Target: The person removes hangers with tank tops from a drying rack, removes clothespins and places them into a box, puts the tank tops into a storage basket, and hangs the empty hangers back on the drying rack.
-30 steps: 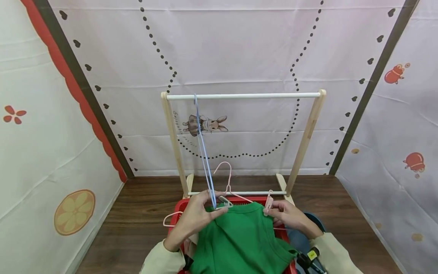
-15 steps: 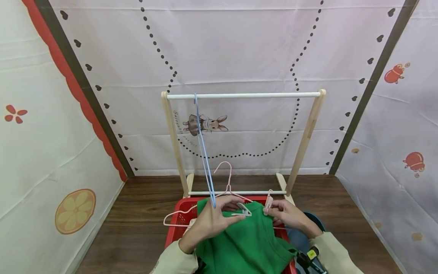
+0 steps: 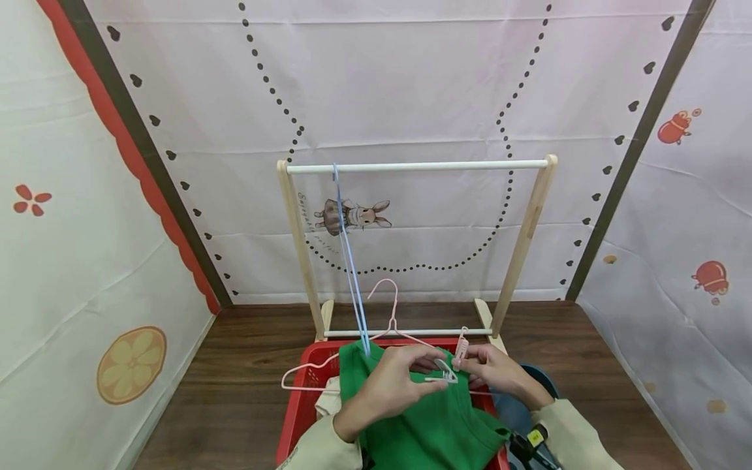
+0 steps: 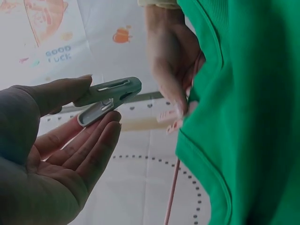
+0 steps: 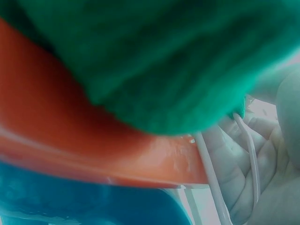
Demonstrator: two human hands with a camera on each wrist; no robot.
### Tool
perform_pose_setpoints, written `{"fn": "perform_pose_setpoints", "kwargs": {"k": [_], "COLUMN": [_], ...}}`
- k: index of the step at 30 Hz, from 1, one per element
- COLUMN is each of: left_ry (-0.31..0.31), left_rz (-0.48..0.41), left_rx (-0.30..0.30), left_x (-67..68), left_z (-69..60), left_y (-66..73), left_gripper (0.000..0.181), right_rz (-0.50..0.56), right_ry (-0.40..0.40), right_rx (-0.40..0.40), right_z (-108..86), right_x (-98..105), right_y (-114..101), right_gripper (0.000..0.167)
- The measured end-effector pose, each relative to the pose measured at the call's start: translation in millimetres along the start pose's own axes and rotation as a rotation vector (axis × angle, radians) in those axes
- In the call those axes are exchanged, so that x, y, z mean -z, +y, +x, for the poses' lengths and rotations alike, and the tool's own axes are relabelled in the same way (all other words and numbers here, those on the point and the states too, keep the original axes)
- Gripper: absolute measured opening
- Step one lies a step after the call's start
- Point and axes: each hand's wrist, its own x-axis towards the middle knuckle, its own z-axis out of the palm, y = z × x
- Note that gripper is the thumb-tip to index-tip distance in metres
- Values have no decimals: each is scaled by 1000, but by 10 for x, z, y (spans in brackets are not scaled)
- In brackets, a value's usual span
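Observation:
My left hand [image 3: 393,385] pinches a pale grey-green clothespin [image 4: 110,96] by its end, between thumb and fingers, just left of the right hand. A green sleeveless top [image 3: 423,424] is spread on a pink clothes hanger [image 3: 394,314], whose hook stands up behind the neckline. At the top's right shoulder, my right hand [image 3: 496,372] pinches the fabric where a small pink clip [image 3: 462,346] sits. In the right wrist view the hanger's pink wire runs across the palm, and green fabric covers much of the picture.
Beneath the top stands a red basket [image 3: 292,418] with white cloth [image 3: 329,397] and another pink hanger [image 3: 292,380] at its left. A blue container [image 3: 512,412] is to the right. Behind, a wooden rack's white rail [image 3: 417,167] carries a blue hanger [image 3: 350,261].
The left hand has moved rightward along the neckline with the clothespin, from the left shoulder to near the right hand. The right hand has stayed in place.

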Motion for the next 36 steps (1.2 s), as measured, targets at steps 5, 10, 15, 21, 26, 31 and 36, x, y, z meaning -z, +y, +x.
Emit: {"fn": "perform_pose_setpoints", "kwargs": {"k": [5,10,15,21,26,31,36], "left_ry": [-34,-74,-98,-137,-177,-197,-178], "left_rz": [-19,0,15,58,98,151,205], "left_rx": [5,-3,7,-17,-64,-70,-99], "left_x": [-91,-171,-235,-322,-391,-450,-517], "left_z": [24,47,85,150,181,200,210], "left_y": [28,65,114,153,163,165,172], "left_gripper": [32,35,35,35,36,36,34], "right_rz": [-31,-22,-43,-124,-143,-157,-166], "right_ry": [-13,-23,-25,4,5,1,0], "right_rx": [36,66,93,111,131,145,164], "right_z": [-11,-31,-44,-48,-28,-18,-18], "right_x": [-2,-4,-3,9,20,20,19], "right_y": [-12,-9,-14,-10,9,25,24], "right_gripper": [29,29,31,25,24,25,26]}}
